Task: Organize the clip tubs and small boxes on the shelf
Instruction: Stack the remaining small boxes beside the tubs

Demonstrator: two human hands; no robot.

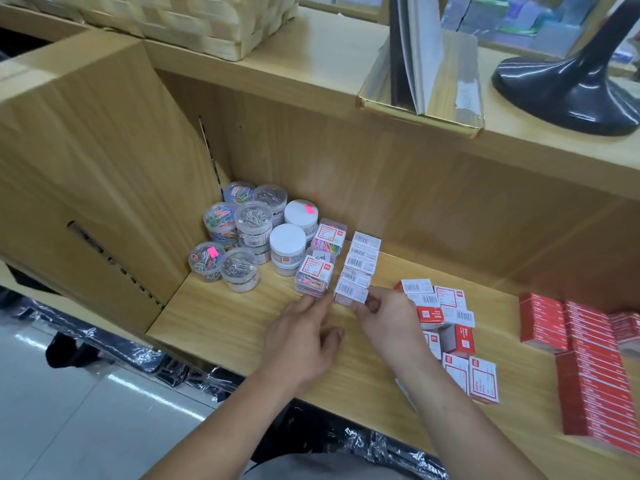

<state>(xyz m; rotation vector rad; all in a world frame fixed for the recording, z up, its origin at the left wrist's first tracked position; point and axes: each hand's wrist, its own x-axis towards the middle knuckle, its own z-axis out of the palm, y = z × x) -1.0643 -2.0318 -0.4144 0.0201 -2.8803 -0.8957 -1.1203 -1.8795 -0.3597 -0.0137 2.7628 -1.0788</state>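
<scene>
Several round clear clip tubs (248, 233) stand clustered in the shelf's back left corner, some stacked. Beside them are square clear boxes of coloured clips (313, 274), then a row of small white boxes (360, 265) running toward me. My right hand (388, 318) pinches the nearest white box (349, 294) at its right end. My left hand (304, 337) rests flat on the wooden shelf (221, 320), its fingertips touching the front clear clip box. Red-and-white small boxes (446, 320) lie scattered to the right of my right hand.
Stacks of red staple boxes (588, 368) fill the right of the shelf. A wooden side panel (104, 174) closes the left. On the upper shelf sit a woven basket (194, 22), a gold tray (422, 98) and a black stand (575, 88).
</scene>
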